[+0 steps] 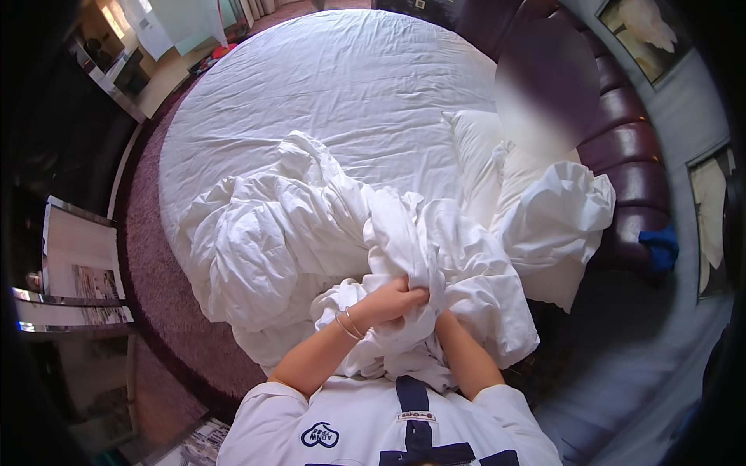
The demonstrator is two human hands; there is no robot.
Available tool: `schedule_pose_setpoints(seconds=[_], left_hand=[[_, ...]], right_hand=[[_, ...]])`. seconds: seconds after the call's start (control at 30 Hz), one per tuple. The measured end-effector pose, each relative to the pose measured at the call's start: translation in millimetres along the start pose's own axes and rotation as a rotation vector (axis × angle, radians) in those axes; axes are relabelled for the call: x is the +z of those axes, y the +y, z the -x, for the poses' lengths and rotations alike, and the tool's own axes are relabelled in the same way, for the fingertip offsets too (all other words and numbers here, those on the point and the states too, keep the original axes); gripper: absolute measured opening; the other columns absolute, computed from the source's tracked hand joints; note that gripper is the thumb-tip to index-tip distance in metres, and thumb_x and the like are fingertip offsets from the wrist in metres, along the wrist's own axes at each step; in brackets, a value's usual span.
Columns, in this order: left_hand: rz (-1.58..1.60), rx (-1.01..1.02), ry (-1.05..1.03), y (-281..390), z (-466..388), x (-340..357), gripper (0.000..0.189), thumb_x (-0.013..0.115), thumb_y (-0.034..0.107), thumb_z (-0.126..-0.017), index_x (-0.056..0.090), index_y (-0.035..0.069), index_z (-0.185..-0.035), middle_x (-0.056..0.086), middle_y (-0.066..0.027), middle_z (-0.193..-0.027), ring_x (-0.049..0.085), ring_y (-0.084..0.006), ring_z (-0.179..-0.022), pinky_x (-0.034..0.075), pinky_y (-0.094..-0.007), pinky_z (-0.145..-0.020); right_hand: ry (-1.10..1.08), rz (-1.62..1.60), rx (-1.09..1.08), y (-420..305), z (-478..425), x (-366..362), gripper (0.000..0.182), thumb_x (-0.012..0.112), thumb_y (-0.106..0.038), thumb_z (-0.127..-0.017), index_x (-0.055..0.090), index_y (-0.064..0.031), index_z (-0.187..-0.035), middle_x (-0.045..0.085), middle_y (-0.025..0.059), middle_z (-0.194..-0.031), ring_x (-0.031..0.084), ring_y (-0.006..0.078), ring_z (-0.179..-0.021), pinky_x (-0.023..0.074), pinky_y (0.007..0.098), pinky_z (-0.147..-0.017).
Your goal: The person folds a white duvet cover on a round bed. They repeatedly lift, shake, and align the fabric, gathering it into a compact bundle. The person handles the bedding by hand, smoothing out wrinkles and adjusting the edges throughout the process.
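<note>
My left hand, with thin bangles on the wrist, grips a bunched fold of white bedding close in front of my chest. My right forearm reaches into the same white cloth, and the fabric hides that hand. The crumpled white duvet or cover lies heaped over the near side of a round bed. A smooth but creased white sheet covers the mattress beyond it. White pillows lie at the right, beside the headboard, partly under more crumpled white cloth.
A curved, dark red tufted headboard bounds the bed at the right, with a blue cloth at its near end. A purple round rug runs along the left. Mirrored furniture stands at the far left. Framed pictures hang on the right wall.
</note>
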State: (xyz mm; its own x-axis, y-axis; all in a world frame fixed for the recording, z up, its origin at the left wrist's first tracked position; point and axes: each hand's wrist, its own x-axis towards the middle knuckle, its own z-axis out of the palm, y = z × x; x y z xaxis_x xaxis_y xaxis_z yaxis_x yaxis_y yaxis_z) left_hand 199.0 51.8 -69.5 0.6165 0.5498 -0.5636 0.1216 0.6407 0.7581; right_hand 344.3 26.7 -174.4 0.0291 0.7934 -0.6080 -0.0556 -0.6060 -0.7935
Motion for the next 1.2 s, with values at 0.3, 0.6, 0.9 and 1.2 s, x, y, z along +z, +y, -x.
schedule_pose_setpoints(seconds=[0.3,0.6,0.9,1.2], left_hand=[[-1.022,0.606,0.541,-70.8,-86.2,-79.3,0.027,0.049,0.029,-0.092,0.061,0.005,-0.096,0.062,-0.0055,-0.082,0.059,-0.0205,-0.071,0.047,-0.0347,-0.068],[-1.400,1.266,0.376,-47.9,-101.5,-33.7,0.017,0.056,0.013,-0.076,0.062,0.008,-0.091,0.061,-0.0101,-0.095,0.059,-0.0296,-0.080,0.047,-0.0417,-0.070],[-1.122,0.971,0.537,-57.3,-83.0,-88.8,0.025,0.057,0.005,-0.066,0.059,0.010,-0.091,0.057,-0.0095,-0.095,0.057,-0.0303,-0.076,0.048,-0.0414,-0.066],[-1.399,1.043,1.228,108.8,94.9,-191.6,0.028,0.062,0.004,-0.067,0.060,0.009,-0.095,0.064,-0.0121,-0.091,0.062,-0.0337,-0.079,0.050,-0.0406,-0.066]], right_hand=[[0.367,-0.427,-0.227,-43.1,97.0,-60.6,0.030,0.045,-0.009,-0.084,0.061,0.0036,-0.106,0.065,0.0044,-0.084,0.059,0.0105,-0.074,0.0457,0.0227,-0.071],[0.380,-0.331,-0.377,-63.4,142.1,-57.9,0.025,0.046,-0.001,-0.080,0.063,0.0062,-0.097,0.064,0.0046,-0.085,0.056,0.0083,-0.075,0.0440,0.0208,-0.071],[0.430,-0.350,-0.409,-60.1,145.8,-55.6,0.026,0.044,-0.003,-0.081,0.062,0.0062,-0.098,0.064,0.0041,-0.086,0.056,0.0074,-0.073,0.0439,0.0199,-0.068],[0.587,-0.518,-0.443,-73.3,147.7,-50.9,0.025,0.054,-0.020,-0.088,0.064,0.0006,-0.098,0.065,0.0044,-0.087,0.059,0.0114,-0.076,0.0461,0.0261,-0.069]])
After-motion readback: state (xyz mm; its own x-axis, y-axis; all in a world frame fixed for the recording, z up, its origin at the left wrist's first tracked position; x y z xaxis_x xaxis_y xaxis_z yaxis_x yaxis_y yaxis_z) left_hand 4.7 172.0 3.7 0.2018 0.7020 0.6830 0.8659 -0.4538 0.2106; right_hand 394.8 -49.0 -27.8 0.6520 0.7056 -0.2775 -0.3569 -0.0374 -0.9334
